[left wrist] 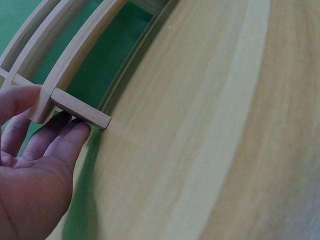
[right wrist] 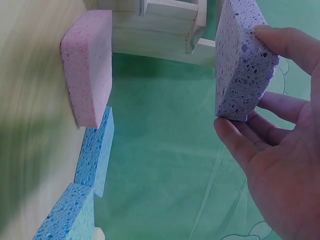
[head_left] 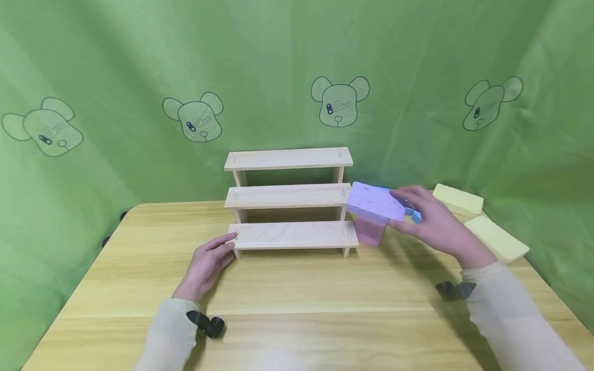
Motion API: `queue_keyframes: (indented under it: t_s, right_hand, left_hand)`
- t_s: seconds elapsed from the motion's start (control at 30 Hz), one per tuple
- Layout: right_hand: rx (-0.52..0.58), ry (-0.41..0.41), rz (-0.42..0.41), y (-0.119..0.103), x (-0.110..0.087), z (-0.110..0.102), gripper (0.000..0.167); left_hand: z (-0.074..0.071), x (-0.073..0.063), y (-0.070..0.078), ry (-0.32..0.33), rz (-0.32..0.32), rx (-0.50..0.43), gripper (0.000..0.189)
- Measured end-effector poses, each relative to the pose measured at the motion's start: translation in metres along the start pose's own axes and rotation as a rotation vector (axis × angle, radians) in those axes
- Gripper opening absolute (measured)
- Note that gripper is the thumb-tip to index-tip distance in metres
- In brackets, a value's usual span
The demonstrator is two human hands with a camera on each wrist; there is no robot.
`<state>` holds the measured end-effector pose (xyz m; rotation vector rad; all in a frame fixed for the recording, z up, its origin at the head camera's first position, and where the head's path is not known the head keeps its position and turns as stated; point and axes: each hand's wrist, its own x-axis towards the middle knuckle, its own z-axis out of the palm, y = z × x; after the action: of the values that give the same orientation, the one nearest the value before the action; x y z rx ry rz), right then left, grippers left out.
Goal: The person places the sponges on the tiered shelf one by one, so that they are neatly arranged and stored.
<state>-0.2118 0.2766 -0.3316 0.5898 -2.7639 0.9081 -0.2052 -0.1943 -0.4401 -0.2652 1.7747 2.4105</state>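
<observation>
A wooden three-tier shelf rack (head_left: 292,234) stands on the table, its tiers rising like steps toward the back. My left hand (head_left: 207,265) grips the left end of its lowest tier, with the thumb on the board and the fingers beside the leg (left wrist: 82,107). In my right hand (head_left: 429,221) is a purple sponge (head_left: 376,201), pinched at its right end between thumb and fingers. It is raised off the table at the rack's right side, and its porous face (right wrist: 245,60) shows in the right wrist view. Below it stands a pink sponge (head_left: 369,232).
Blue sponges (right wrist: 95,155) sit behind the pink one, mostly hidden by my right hand in the head view. Two pale yellow sponges, one farther back (head_left: 458,199) and one nearer (head_left: 496,238), lie at the table's right edge. A green curtain (head_left: 269,62) hangs behind the table (head_left: 297,293).
</observation>
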Motion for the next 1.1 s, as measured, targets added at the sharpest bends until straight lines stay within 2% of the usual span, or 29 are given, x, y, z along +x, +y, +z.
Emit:
queue_keyframes:
  t_s: [0.23, 0.5, 0.9, 1.1]
  right_hand:
    - [0.029, -0.006, -0.078, -0.006, 0.009, 0.004, 0.07]
    - [0.038, -0.025, -0.051, -0.012, 0.02, 0.009, 0.07]
    - [0.055, -0.014, -0.123, -0.027, 0.035, 0.015, 0.07]
    - [0.082, -0.014, -0.125, -0.035, 0.045, 0.018, 0.068]
  left_hand:
    - [0.001, -0.001, -0.001, 0.007, 0.003, -0.006, 0.04]
    - [0.0, -0.002, -0.003, 0.006, 0.009, -0.003, 0.042]
    - [0.0, -0.003, -0.002, 0.005, 0.01, -0.02, 0.043]
    - [0.001, -0.003, -0.001, 0.004, 0.011, -0.01, 0.045]
